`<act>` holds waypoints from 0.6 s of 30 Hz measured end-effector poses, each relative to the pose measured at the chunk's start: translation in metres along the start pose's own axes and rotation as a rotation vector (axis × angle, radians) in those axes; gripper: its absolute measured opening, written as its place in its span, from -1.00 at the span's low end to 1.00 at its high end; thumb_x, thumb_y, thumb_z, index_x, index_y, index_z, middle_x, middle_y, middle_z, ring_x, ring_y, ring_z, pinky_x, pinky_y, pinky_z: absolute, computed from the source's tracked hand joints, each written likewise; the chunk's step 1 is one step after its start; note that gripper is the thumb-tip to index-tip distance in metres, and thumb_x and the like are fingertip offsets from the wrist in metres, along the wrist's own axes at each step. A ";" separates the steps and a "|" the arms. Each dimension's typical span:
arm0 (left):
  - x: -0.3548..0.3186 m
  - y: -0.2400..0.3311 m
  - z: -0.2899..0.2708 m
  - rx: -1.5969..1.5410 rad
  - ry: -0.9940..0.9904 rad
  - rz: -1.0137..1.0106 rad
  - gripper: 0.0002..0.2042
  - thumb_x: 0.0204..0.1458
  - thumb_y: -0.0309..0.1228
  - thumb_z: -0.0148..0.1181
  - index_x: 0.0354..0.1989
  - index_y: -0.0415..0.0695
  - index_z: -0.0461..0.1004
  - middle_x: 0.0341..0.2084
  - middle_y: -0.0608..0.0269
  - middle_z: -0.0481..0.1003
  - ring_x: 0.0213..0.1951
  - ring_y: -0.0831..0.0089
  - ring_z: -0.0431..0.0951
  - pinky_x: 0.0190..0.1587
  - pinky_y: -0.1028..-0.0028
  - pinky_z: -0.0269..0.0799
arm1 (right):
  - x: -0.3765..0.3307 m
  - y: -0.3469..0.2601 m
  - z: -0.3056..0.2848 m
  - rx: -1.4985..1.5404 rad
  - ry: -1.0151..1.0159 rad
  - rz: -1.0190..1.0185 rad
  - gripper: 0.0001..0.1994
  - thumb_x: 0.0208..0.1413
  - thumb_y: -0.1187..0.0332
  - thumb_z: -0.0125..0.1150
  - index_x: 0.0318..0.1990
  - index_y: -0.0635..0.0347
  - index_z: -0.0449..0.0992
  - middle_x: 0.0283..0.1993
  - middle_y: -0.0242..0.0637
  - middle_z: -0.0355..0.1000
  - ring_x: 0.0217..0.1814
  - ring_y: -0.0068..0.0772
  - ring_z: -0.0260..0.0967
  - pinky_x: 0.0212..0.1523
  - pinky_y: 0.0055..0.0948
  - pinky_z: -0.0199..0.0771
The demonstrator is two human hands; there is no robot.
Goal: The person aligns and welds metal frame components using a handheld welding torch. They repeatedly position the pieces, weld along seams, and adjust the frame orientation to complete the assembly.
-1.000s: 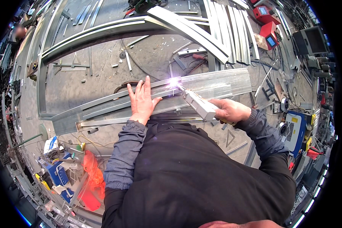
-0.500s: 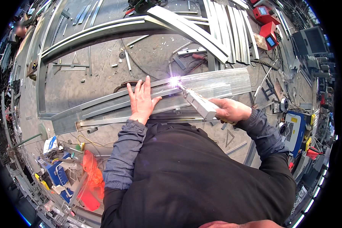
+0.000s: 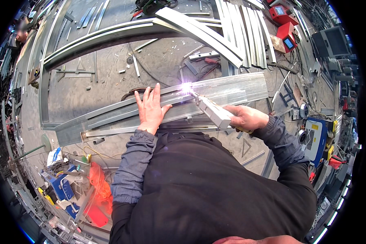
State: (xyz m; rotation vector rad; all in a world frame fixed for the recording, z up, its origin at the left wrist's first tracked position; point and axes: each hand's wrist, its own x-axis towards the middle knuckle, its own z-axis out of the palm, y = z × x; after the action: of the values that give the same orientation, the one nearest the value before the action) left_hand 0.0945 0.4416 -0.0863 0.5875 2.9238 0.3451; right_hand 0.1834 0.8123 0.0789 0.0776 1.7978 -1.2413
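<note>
My left hand (image 3: 151, 108) lies flat, fingers spread, on a long silvery metal profile (image 3: 236, 90) that runs across the workbench. My right hand (image 3: 246, 118) grips a white handheld welding gun (image 3: 212, 110). Its tip points up and left at the profile, where a bright white-violet spark (image 3: 186, 87) glows just right of my left fingertips. A second flat metal strip (image 3: 110, 131) lies along the near side of the profile, under my left wrist.
The grey metal workbench (image 3: 105, 81) carries a large curved metal frame (image 3: 110, 36), a stack of metal bars (image 3: 248, 32) at back right and small scraps. Red boxes (image 3: 288, 34) stand at far right, a blue-and-white machine (image 3: 315, 140) at right, blue tools and an orange thing (image 3: 97, 191) at lower left.
</note>
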 end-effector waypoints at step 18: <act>0.003 0.003 -0.010 -0.014 0.057 0.027 -0.16 -0.05 0.07 0.61 0.43 0.03 0.52 0.44 0.27 0.45 0.57 0.12 0.24 0.67 -0.32 -0.25 | -0.054 -0.049 -0.070 0.276 -0.155 0.048 -0.42 0.54 0.16 0.27 0.54 0.29 0.37 0.15 -0.33 0.59 0.03 -0.52 0.55 0.06 -0.42 0.64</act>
State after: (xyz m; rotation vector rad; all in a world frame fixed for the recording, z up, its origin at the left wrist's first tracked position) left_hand 0.0907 0.4439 -0.0762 0.6261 2.9672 0.3922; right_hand 0.1445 0.8646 0.1557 0.1748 1.4764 -1.4144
